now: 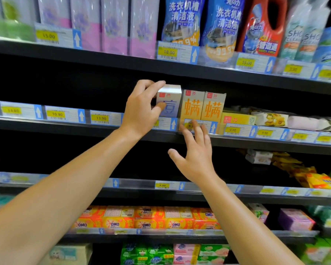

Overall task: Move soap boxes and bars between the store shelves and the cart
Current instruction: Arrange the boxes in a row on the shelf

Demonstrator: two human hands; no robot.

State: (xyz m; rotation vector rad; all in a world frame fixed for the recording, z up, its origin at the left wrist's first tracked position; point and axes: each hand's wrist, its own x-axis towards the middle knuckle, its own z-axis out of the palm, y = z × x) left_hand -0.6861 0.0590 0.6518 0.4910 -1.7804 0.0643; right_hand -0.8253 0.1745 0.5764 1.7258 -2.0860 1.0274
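While the left hand (139,109) pinches the blue soap box (169,102) at the shelf (65,127), right hand (196,155) hovers spread; next: likely seat or withdraw box.

Bright overhead store light, black shelf recesses, glare on plastic price strips (177,52), blurred, wide-angle-bent edges.

Matt cardboard soap box (170,101), glossy plastic pouches (182,20), matt black shelf (84,60).
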